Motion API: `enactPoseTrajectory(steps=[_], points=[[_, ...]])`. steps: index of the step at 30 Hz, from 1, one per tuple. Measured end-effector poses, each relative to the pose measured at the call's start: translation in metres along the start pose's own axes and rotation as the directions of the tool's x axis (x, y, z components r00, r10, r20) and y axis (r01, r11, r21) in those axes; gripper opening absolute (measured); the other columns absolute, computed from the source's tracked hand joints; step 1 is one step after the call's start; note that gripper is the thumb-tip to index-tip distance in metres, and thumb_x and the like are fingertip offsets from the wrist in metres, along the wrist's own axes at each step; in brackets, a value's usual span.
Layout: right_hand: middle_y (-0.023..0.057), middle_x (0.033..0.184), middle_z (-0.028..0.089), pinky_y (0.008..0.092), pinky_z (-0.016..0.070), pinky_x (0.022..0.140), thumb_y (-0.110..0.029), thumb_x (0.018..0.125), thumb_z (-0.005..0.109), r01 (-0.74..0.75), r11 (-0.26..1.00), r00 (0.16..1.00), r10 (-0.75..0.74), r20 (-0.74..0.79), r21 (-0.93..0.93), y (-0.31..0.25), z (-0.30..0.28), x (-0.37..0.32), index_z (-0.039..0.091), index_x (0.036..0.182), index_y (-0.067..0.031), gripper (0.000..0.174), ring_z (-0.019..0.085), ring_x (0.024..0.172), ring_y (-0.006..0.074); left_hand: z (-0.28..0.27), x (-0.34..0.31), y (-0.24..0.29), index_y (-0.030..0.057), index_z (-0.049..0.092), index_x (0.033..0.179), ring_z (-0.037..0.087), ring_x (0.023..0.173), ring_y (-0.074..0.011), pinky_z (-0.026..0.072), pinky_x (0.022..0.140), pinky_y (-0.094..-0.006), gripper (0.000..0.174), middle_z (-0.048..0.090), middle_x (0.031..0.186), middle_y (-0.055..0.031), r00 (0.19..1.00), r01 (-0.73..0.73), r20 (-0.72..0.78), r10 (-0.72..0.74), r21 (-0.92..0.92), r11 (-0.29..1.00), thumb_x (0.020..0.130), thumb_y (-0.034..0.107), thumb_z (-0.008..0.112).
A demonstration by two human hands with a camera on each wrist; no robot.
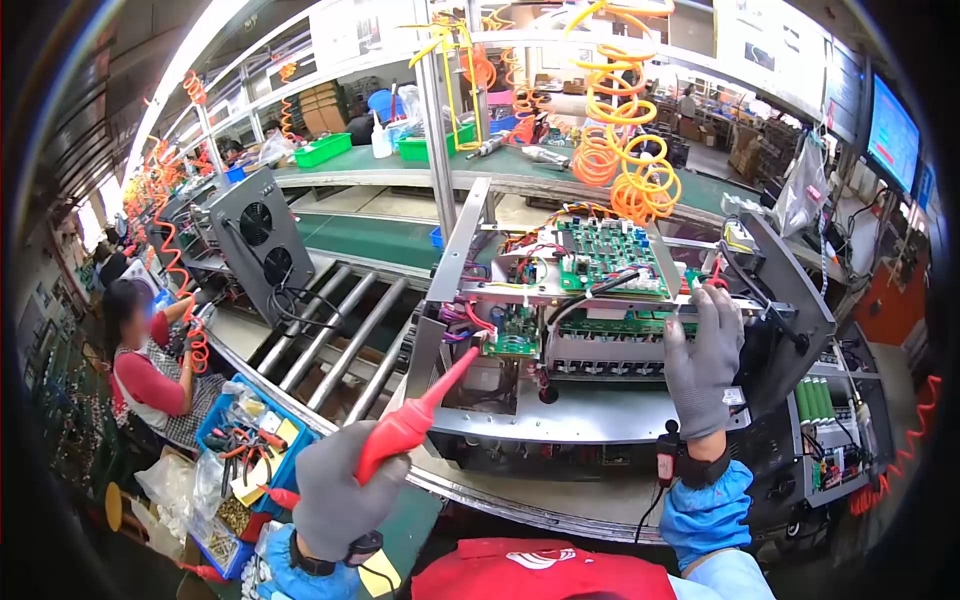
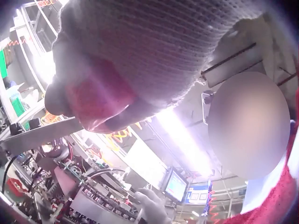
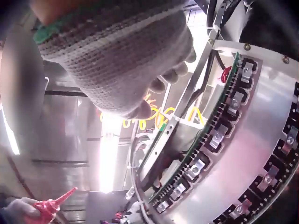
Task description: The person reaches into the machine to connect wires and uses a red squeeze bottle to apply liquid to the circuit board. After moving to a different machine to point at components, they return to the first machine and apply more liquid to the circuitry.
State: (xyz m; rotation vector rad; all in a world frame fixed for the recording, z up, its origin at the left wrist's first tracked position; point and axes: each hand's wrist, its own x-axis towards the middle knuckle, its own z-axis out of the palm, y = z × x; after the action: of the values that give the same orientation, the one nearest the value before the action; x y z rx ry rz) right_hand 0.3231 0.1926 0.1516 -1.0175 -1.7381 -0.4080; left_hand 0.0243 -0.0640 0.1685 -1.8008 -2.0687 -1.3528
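In the head view my gloved left hand grips a red bottle with a long tapered nozzle, its tip beside the wires at the left of an opened metal unit. A green circuit board lies on top of that unit. My gloved right hand rests at the unit's right part, fingers extended over the metal bar near the board. The right wrist view shows the right hand above a row of clipped components. In the left wrist view the glove wraps the red bottle.
Rollers and a grey panel with fans stand left. A blue bin of tools sits at lower left, near a seated person. Coiled orange hoses hang behind the unit; a monitor is at upper right.
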Motion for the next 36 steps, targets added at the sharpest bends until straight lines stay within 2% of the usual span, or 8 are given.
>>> enactPoseTrajectory(steps=[5,7,9,10,11,18,25,36], points=[[0.0203,0.122,0.059,0.0493,0.0378,0.107,-0.014,0.085,0.068,-0.027,1.0,1.0,0.027,0.014,-0.003,-0.012,-0.005,0.002,0.059,0.122,0.002,0.041,0.054,0.119,0.0392,0.018,0.016,-0.005,0.0007,0.067,0.104,0.069,0.069,-0.0281,0.0525,0.064,-0.0376,0.031,0.068,0.077,-0.0152,0.975,0.178,0.165,-0.146,-0.202,0.963,0.08,0.019,0.075],[0.0213,0.112,0.061,0.0455,0.0464,0.093,-0.013,0.086,0.066,-0.186,0.938,0.983,0.175,0.065,0.292,-0.037,-0.022,-0.012,0.059,0.117,0.003,0.036,0.059,0.105,0.039,0.042,0.014,-0.011,-0.0005,0.064,0.111,0.067,0.077,-0.0213,0.0526,0.071,-0.0356,0.036,0.069,0.086,-0.0129,0.951,0.273,0.269,-0.153,-0.496,0.824,0.085,0.023,0.072],[0.0177,0.107,0.063,0.0404,0.0496,0.088,-0.015,0.089,0.068,0.006,0.893,0.984,-0.086,0.157,0.449,-0.066,-0.033,-0.038,0.059,0.118,0.0023,0.035,0.063,0.097,0.0326,0.065,0.013,0.004,-0.0021,0.06,0.115,0.062,0.084,-0.0166,0.0509,0.078,-0.0329,0.04,0.067,0.096,-0.0102,0.927,0.349,0.353,-0.129,-0.681,0.643,0.088,0.026,0.069],[0.0138,0.1,0.065,0.0358,0.0516,0.081,-0.019,0.091,0.07,-0.207,0.745,0.914,-0.083,0.396,0.634,-0.084,-0.042,-0.049,0.059,0.119,0.0025,0.036,0.064,0.087,0.0229,0.079,0.011,0.011,-0.002,0.06,0.113,0.062,0.083,-0.016,0.0503,0.076,-0.0329,0.037,0.066,0.094,-0.0103,0.944,0.293,0.323,-0.073,-0.714,0.636,0.089,0.026,0.068],[0.0106,0.094,0.066,0.0315,0.0517,0.074,-0.023,0.093,0.071,-0.658,0.598,0.598,0.046,0.8,0.458,-0.106,-0.066,-0.043,0.059,0.121,0.0026,0.04,0.063,0.08,0.0144,0.095,0.008,0.016,-0.0018,0.06,0.11,0.061,0.082,-0.0155,0.0498,0.075,-0.0329,0.035,0.065,0.092,-0.0105,0.957,0.238,0.289,-0.022,-0.741,0.628,0.09,0.026,0.067],[0.0056,0.094,0.065,0.0287,0.05,0.072,-0.034,0.096,0.063,-0.948,0.208,0.27,0.126,0.954,0.241,-0.081,-0.062,-0.056,0.061,0.122,-0.0006,0.042,0.059,0.08,0.0102,0.146,0.007,0.059,-0.0013,0.061,0.103,0.054,0.074,-0.0161,0.0447,0.068,-0.0331,0.027,0.058,0.082,-0.0106,0.914,0.341,0.404,-0.028,-0.732,0.589,0.101,0.024,0.053],[0.0039,0.098,0.063,0.0253,0.0477,0.073,-0.024,0.096,0.061,-0.937,-0.011,0.345,0.137,0.929,0.349,-0.066,-0.052,-0.035,0.062,0.118,0.0007,0.033,0.056,0.085,0.008,0.172,0.027,0.083,-0.0026,0.064,0.105,0.054,0.079,-0.016,0.0443,0.07,-0.0333,0.028,0.06,0.083,-0.0108,0.901,0.431,0.406,-0.153,-0.795,0.427,0.1,0.023,0.051],[0.0047,0.1,0.064,0.0255,0.0483,0.076,-0.023,0.097,0.061,-0.932,0.0,0.361,0.098,0.927,0.363,-0.052,-0.041,-0.024,0.064,0.117,0.0016,0.032,0.057,0.088,0.0086,0.177,0.038,0.091,-0.0032,0.064,0.111,0.057,0.084,-0.0106,0.0461,0.075,-0.0272,0.034,0.064,0.094,-0.0059,0.908,0.415,0.381,-0.174,-0.759,0.502,0.1,0.024,0.047]])
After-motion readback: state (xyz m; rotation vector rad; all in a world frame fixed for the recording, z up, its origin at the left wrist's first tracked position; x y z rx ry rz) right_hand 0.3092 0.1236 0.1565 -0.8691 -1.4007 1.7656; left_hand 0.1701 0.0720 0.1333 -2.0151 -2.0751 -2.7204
